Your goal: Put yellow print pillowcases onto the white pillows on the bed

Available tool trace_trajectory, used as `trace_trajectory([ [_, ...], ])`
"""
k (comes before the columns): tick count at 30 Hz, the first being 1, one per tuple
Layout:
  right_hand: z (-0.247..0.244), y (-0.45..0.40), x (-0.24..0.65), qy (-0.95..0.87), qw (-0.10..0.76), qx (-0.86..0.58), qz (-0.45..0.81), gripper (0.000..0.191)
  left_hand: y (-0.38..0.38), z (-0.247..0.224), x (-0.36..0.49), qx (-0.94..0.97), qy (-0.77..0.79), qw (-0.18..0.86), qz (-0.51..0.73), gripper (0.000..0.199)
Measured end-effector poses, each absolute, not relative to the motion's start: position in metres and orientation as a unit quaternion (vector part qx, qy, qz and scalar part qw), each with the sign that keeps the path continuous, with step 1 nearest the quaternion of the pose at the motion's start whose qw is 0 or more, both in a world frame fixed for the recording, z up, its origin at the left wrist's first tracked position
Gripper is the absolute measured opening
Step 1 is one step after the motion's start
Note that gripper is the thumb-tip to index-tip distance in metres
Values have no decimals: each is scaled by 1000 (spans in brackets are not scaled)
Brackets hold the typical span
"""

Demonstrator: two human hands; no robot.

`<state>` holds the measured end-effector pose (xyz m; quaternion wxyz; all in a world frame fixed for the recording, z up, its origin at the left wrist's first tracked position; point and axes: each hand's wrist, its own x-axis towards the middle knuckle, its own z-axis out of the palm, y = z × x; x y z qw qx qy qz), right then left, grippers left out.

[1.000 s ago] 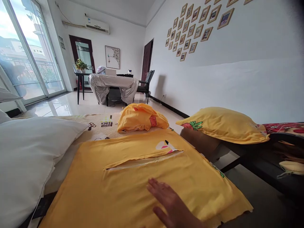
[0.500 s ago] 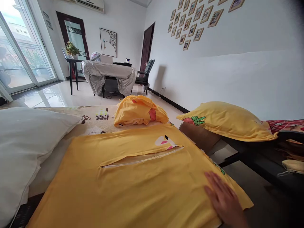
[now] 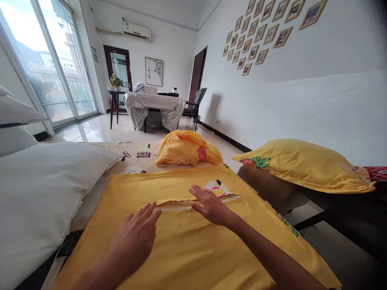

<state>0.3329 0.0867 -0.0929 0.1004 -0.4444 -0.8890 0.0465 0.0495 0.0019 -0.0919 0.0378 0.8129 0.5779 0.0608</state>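
Broadly, far beyond the right grip [image 3: 211,205] and off to its right, a plain white wall [image 3: 317,104]. Well ahead of the left grip [image 3: 136,233], a beige printed fabric blanket [image 3: 136,163]. Laid out flat below both grips, reaching well past them on either side, a yellow rectangular cloth cover [image 3: 187,245], lightly creased. Left of the left grip, apart from it, a plump white fabric pillow [image 3: 39,193] near the cover's left edge. Well to the right of the right grip, a stuffed yellow cloth pillow [image 3: 311,165] with red and green print at one corner. Ahead of the right grip, a heaped yellow cloth bundle [image 3: 181,151] with red patches. Both grips empty, palms down, fingers stretched out; left one blurred, contact with the cloth impossible to tell. Between them, a long narrow opening [image 3: 172,207] edged with a white strip, running crosswise. Partly behind the right grip's fingers, a small white print with pink patches [image 3: 222,188].
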Motion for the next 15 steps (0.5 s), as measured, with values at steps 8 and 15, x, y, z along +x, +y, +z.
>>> trace_trajectory([
  [8,-128,152,240,-901,132,-413,10,61,129,-132,60,693,715,80,40,54],
  [15,-148,198,272,-879,146,-453,-10,62,158,-168,0,657,750,65,39,54],
])
